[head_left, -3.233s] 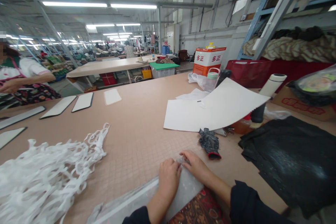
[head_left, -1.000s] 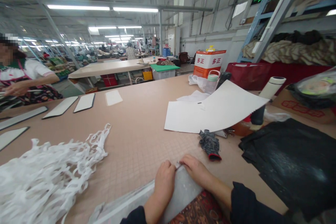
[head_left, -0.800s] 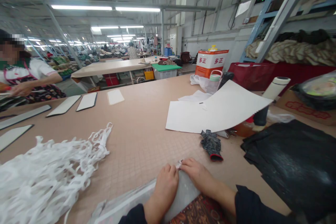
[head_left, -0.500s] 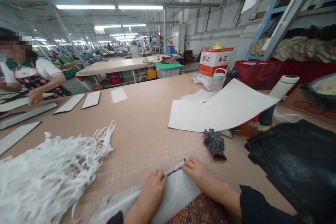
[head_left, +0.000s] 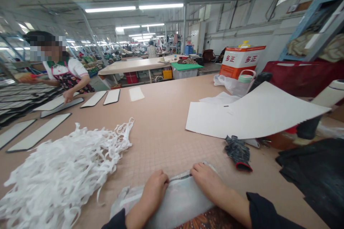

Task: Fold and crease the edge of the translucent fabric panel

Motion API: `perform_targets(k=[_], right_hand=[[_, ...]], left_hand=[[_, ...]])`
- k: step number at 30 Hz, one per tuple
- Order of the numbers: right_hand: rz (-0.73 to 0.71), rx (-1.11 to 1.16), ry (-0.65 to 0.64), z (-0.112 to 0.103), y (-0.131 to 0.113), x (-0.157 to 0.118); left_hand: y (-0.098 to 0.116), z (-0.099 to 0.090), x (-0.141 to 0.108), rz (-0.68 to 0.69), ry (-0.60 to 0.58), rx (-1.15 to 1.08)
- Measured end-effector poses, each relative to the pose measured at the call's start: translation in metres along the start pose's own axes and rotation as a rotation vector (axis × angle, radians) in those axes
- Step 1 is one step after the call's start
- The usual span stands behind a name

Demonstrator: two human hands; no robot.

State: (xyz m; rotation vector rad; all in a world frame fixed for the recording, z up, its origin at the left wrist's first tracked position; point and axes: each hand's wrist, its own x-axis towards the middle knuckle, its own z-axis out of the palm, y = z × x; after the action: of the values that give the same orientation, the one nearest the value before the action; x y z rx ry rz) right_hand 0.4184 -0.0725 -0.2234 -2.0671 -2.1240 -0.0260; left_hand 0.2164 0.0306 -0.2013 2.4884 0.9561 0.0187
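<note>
A greyish translucent plastic bag (head_left: 182, 195) lies on the brown table at the near edge, with a dark strip along its far edge. My left hand (head_left: 154, 189) grips that edge left of the strip, fingers curled. Curled over the same edge on the right is my right hand (head_left: 206, 180). Below the bag, a brown and red patterned material (head_left: 212, 219) shows at the bottom of the view. A dark knitted glove (head_left: 238, 153) with a red cuff rests just beyond my right hand.
White straps (head_left: 67, 168) are heaped at left. A large white sheet (head_left: 255, 114) and black material (head_left: 317, 171) lie at right. Pale dark-edged panels (head_left: 40, 132) sit far left, where a person (head_left: 71, 75) touches one. A white and orange can (head_left: 242, 62) stands behind.
The view has swung left, so things appear further right. Less of the coloured strip at the bag's edge shows between my hands. The other person now holds something up at the left.
</note>
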Motion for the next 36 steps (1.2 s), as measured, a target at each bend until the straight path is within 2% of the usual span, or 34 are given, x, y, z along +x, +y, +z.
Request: perform_targets(k=[4, 7, 9, 11, 14, 18, 21, 26, 30, 33, 36], right_hand=[[-0.104, 0.077, 0.13, 0.014, -0.032, 0.009], [-0.129, 0.086, 0.22, 0.025, -0.044, 0.016], [-0.116, 0.064, 0.269, 0.032, -0.045, 0.019], [-0.107, 0.044, 0.288, 0.037, -0.043, 0.022], [-0.09, 0.03, 0.273, 0.042, -0.039, 0.024], [-0.085, 0.044, 0.225, 0.04, -0.042, 0.028], [-0.145, 0.106, 0.193, 0.035, -0.05, 0.03], [-0.316, 0.125, 0.148, 0.029, -0.057, 0.026], [-0.391, 0.067, 0.145, 0.022, -0.04, 0.015], [-0.352, 0.051, 0.149, 0.015, -0.008, -0.001], [-0.279, 0.037, 0.144, 0.006, 0.031, -0.021]], left_hand=[[-0.002, 0.012, -0.006, 0.093, 0.056, 0.192], [-0.005, 0.019, -0.008, 0.203, 0.079, 0.318], [-0.007, 0.02, -0.009, 0.196, 0.073, 0.317], [-0.01, 0.017, -0.01, 0.109, 0.064, 0.252], [-0.016, 0.008, -0.014, -0.001, 0.045, 0.121], [-0.023, 0.002, -0.022, 0.003, 0.049, 0.074], [-0.027, 0.008, -0.027, 0.084, 0.097, 0.205], [-0.03, 0.018, -0.033, 0.309, 0.18, 0.443], [-0.027, 0.012, -0.039, 0.391, 0.154, 0.552], [-0.031, 0.005, -0.047, 0.366, 0.117, 0.529], [-0.044, -0.001, -0.058, 0.329, 0.13, 0.497]])
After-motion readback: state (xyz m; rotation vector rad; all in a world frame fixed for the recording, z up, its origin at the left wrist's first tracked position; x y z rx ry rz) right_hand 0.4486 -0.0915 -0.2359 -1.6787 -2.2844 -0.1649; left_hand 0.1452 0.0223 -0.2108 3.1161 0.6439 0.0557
